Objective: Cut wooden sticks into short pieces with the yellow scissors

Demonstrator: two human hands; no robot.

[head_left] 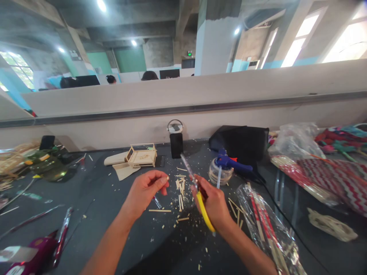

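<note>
My left hand point(150, 187) pinches a tiny pale wooden piece point(168, 178) between thumb and fingertips. In my right hand point(213, 202) is a yellow-handled bladed tool point(205, 214), its long narrow blade pointing up and away from me. Its exact kind is unclear. Between and below the hands, short wooden sticks point(180, 185) lie on the dark table point(160, 248) among small offcuts. One longer stick point(159, 211) rests just below my left hand. Beyond that hand stands a small wooden frame model point(142, 156) with railings.
A blue glue gun point(233, 163) rests on a clear jar point(219, 172), its black cord running right. Plastic-wrapped sticks point(266, 225) lie beside my right forearm. A black phone point(176, 145) stands at the back. A magenta tool point(37, 250) lies front left, near a green bottle point(48, 166).
</note>
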